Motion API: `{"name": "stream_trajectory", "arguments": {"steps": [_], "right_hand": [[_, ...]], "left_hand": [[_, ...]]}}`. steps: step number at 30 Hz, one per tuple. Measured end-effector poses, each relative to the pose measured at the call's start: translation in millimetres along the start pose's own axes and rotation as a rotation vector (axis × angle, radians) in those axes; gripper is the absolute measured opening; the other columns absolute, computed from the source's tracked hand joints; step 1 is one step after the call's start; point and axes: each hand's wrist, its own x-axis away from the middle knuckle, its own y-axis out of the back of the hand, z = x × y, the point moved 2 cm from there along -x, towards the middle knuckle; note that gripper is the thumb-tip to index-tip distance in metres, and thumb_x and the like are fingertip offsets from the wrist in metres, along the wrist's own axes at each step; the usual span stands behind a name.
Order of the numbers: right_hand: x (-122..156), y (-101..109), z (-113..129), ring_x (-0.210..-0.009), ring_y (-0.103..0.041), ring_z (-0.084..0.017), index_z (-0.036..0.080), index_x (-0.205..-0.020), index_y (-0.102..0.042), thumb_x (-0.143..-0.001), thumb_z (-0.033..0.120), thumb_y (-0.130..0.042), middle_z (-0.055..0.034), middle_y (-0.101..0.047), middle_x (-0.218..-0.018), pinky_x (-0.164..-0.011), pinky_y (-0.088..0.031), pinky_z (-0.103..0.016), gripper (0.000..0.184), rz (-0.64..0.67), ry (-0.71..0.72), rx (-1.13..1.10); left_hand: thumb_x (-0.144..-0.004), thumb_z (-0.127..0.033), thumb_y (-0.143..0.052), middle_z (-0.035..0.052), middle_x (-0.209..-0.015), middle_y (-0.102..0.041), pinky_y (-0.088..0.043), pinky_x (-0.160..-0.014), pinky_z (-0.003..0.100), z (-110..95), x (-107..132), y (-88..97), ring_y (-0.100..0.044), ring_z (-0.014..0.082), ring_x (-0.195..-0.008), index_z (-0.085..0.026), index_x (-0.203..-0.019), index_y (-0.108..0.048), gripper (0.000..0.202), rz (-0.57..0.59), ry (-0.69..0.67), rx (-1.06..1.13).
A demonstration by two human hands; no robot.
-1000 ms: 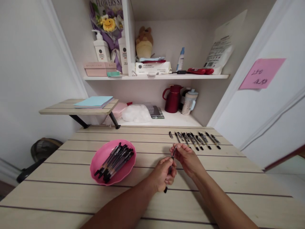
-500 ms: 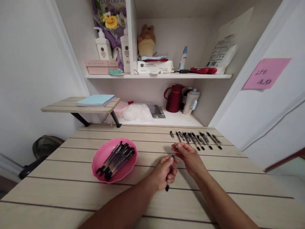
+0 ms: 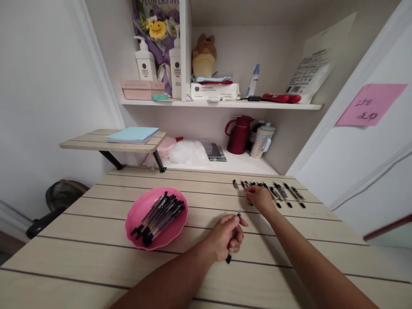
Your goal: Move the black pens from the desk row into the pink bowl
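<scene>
My left hand is wrapped around a black gel pen. The pen has its bare tip pointing up and its dark end sticking out below my fingers. Farther right, my right hand reaches over a row of pen parts, fingertips pinched together at the row's left part; whatever they hold is hidden. In that row lie several uncapped pens and pen caps, side by side. On the left, a pink bowl holds a bundle of capped black pens.
A small raised shelf with blue paper stands at the desk's back left. Behind the desk are a cotton-like white bag, a red jug and a speckled cup. A pink note sticks to the right wall.
My right hand has moved from the pen's tip forward and right to the row of pen parts. My left hand still holds the pen, nearly in place. The view has shifted slightly.
</scene>
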Motion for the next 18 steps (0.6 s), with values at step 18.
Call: {"name": "stream_trajectory", "arguments": {"steps": [18], "right_hand": [[-4.5, -19.8, 21.1, -0.087, -0.061, -0.021, 0.020, -0.093, -0.063, -0.082, 0.024, -0.043, -0.0090, -0.066, -0.094, -0.069, -0.038, -0.027, 0.023, 0.080, 0.059, 0.526]], "left_hand": [[-0.077, -0.046, -0.050, -0.0062, -0.046, -0.045, -0.013, -0.035, 0.019, -0.6, -0.8, -1.4, -0.023, 0.0026, -0.030, -0.017, -0.085, -0.051, 0.030, 0.015, 0.002, 0.010]]}}
